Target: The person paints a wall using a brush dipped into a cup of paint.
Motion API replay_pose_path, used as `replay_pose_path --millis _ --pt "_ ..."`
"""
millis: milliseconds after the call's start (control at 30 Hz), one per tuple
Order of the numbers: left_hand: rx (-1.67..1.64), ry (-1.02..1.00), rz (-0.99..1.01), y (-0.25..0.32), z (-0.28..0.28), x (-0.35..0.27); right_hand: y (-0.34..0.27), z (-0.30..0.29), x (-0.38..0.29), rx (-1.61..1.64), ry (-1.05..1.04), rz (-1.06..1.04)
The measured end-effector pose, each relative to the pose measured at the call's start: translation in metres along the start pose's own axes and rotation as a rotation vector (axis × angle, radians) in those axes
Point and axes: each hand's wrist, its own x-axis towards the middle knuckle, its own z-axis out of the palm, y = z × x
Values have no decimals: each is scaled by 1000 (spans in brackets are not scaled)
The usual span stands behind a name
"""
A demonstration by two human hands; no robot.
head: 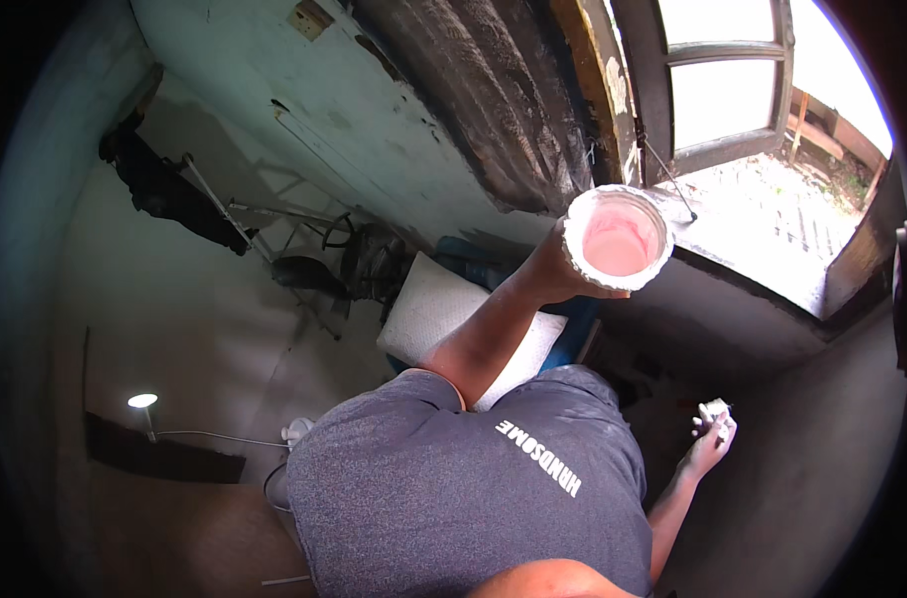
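My left hand [565,273] is raised at the end of an outstretched arm, gripping a round open container [619,238] from beneath and behind. The container's rim is thickly crusted with white material, and pink shows on its inner walls and bottom. Most of the left fingers are hidden behind it. Lower on the right, my right hand [713,439] is closed around a small whitish object [716,408], too small and smeared to identify. White residue coats the right fingers. Between the arms is my grey T-shirt [453,493], which bears white lettering.
An open window [722,97] and its bright sill [752,224] stand just beyond the container. Dark cloth [483,97] hangs against the pale green wall [334,112]. Below my left arm lies a white pillow [423,314]. A lit lamp [143,401] and black metal-framed equipment [311,273] are at left.
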Motion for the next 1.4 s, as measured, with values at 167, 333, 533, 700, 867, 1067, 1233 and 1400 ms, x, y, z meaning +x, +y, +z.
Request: replay_pose_path --millis 167,333,533,700,867,1067,1233,1400 --pt "-21 -47 -4 1 26 19 6 -40 23 -115 41 -92" --pt "-55 -120 12 3 65 37 -8 -86 7 -307 95 -172" --pt "-170 -233 34 -14 93 62 -25 -97 -9 -374 192 -226" --pt "-137 -354 83 -48 132 97 -60 -72 -2 -109 344 -240" --pt "-330 -518 -3 -130 168 115 -130 -3 -8 -284 384 -544" --pt "-317 -599 -44 -189 227 114 -193 46 -21 -70 415 -885" --pt "-400 -684 -36 -181 260 111 -200 73 -16 142 245 -749" --pt "-349 -597 143 -192 275 103 -172 98 8 184 260 -523"
